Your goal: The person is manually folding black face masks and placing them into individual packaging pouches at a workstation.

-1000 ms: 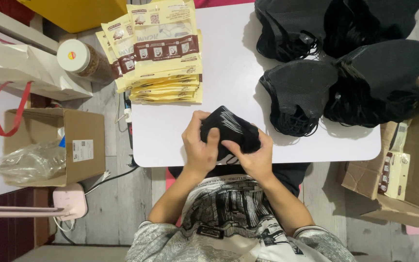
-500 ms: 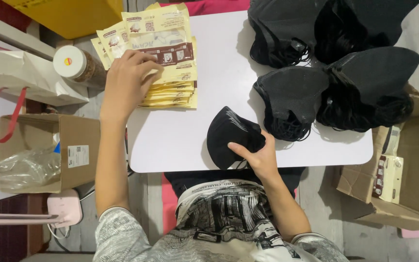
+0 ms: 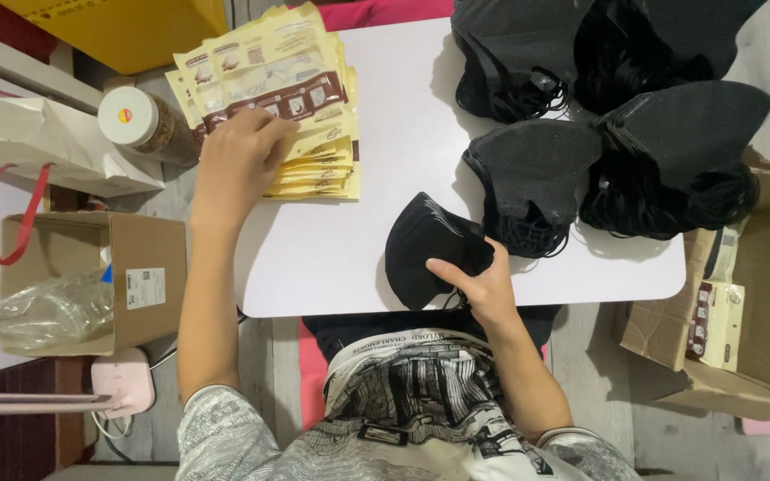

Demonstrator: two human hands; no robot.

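Observation:
My left hand [image 3: 235,165] lies on a fanned stack of yellow flat packets [image 3: 282,89] at the table's far left, fingers pinching the top packet's edge. At the near edge of the white table [image 3: 331,258], my right hand [image 3: 483,283] holds a small stack of folded black face masks [image 3: 425,245]. Larger piles of black masks [image 3: 599,116] with tangled ear loops fill the right half of the table.
Left of the table stand a white-lidded jar [image 3: 135,120], a white paper bag with red handles [image 3: 37,151] and an open cardboard box [image 3: 91,281] holding clear plastic. Another cardboard box [image 3: 741,312] with packets sits on the right. A yellow bin [image 3: 118,22] is beyond.
My left hand left the black masks and reached out to the yellow packets, where it now rests. My right hand kept the masks near the table's front edge.

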